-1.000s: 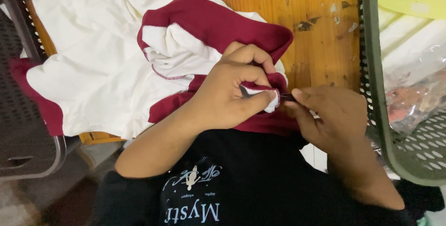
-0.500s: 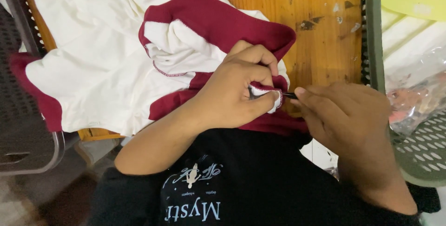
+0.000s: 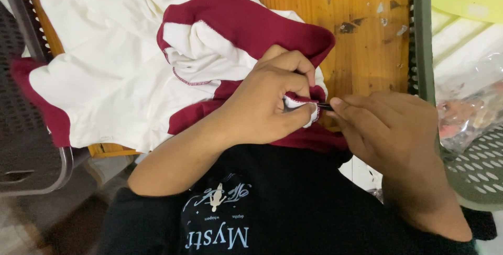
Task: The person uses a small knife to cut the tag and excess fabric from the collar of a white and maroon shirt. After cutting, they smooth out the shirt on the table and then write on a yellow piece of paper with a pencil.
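- The left hand (image 3: pixel 264 105) pinches a small fold of the white and maroon garment (image 3: pixel 131 71) near the near edge of the wooden counter (image 3: pixel 361 29); its fingers (image 3: pixel 301 79) are closed tight on a white hem edge.
- The right hand (image 3: pixel 390 129) sits just beside it, its fingers pressed together around a thin dark tool (image 3: pixel 325 106) whose tip touches the pinched cloth; what kind of tool it is cannot be told.
- The garment lies spread across the counter's left part, one maroon band draped over the near edge onto the person's black shirt (image 3: pixel 277 208).
- A grey perforated chair (image 3: pixel 26 145) stands off the left edge.
- A green perforated basket (image 3: pixel 477 171) holding clear plastic bags stands off the right edge.
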